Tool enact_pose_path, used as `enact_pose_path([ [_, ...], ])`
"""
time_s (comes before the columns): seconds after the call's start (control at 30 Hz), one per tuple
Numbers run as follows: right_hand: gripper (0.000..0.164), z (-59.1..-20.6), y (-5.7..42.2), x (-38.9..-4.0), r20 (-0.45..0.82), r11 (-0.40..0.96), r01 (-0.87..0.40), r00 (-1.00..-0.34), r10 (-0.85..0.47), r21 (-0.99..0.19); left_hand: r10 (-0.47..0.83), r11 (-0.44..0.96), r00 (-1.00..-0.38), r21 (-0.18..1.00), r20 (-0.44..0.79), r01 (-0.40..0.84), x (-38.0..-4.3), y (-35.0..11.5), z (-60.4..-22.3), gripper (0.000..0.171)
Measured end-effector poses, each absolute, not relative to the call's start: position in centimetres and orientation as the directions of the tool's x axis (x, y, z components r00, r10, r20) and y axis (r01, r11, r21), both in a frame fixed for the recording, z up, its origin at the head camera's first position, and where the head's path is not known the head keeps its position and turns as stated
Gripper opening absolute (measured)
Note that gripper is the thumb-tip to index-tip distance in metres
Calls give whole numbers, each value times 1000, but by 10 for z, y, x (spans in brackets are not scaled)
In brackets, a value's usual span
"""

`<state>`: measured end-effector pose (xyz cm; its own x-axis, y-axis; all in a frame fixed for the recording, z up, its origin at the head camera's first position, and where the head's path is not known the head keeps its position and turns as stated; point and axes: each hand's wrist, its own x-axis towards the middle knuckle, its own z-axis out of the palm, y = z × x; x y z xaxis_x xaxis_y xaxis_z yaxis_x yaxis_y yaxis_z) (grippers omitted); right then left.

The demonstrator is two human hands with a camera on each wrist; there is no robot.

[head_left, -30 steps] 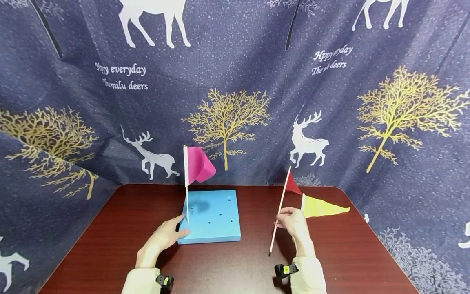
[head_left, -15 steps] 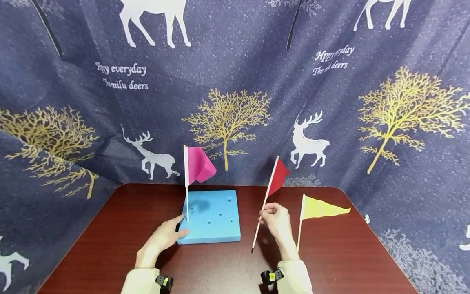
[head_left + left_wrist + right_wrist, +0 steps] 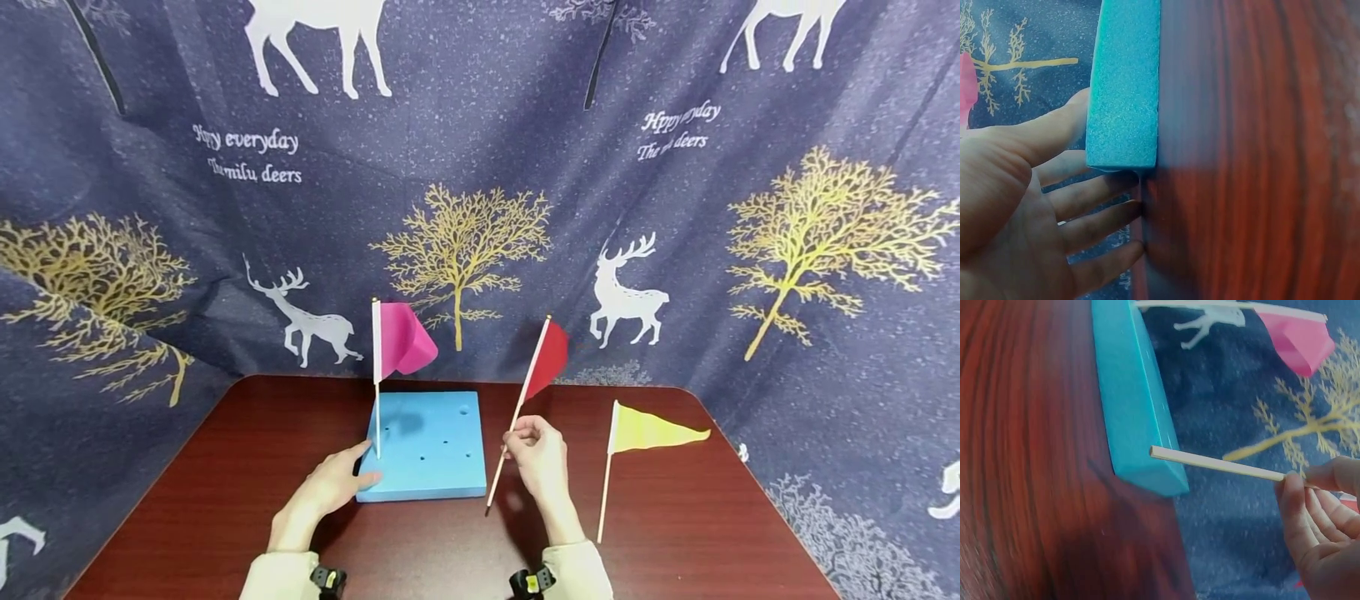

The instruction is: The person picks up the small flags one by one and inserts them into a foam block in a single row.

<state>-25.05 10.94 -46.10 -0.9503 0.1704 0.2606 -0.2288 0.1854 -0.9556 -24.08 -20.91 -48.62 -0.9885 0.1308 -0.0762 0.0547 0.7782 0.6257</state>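
Brn tbl (image 3: 420, 550): red flag (image 3: 547, 358) aslant thru R grip (image 3: 542, 458).

The right fingers (image 3: 527, 423) hide a short stretch of the stick (image 3: 497, 481) of the red flag (image 3: 550, 354); from the right wrist, only scraps of that flag show. The left wrist view's edges cut off most of the pink flag (image 3: 967, 87) and part of the blue block (image 3: 1125, 94). A printed deer (image 3: 322, 12) loses its head above the head view.
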Motion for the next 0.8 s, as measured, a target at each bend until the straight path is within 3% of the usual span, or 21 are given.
enact_pose_path([
  [0.2, 12, -460, 89, -246, 290, 149, -269, -945, 150, -952, 139, 783, -988, 618, -65, 70, -241, -210, -485, 68],
  [0.37, 12, -461, 75, -241, 349, 244, -312, -929, 126, -918, 142, 786, -988, 613, -60, 76, -239, -210, -484, 68],
  [0.8, 13, -460, 48, -244, 453, 338, -394, -884, 114, -855, 130, 790, -989, 611, -72, 59, -240, -211, -485, 69],
])
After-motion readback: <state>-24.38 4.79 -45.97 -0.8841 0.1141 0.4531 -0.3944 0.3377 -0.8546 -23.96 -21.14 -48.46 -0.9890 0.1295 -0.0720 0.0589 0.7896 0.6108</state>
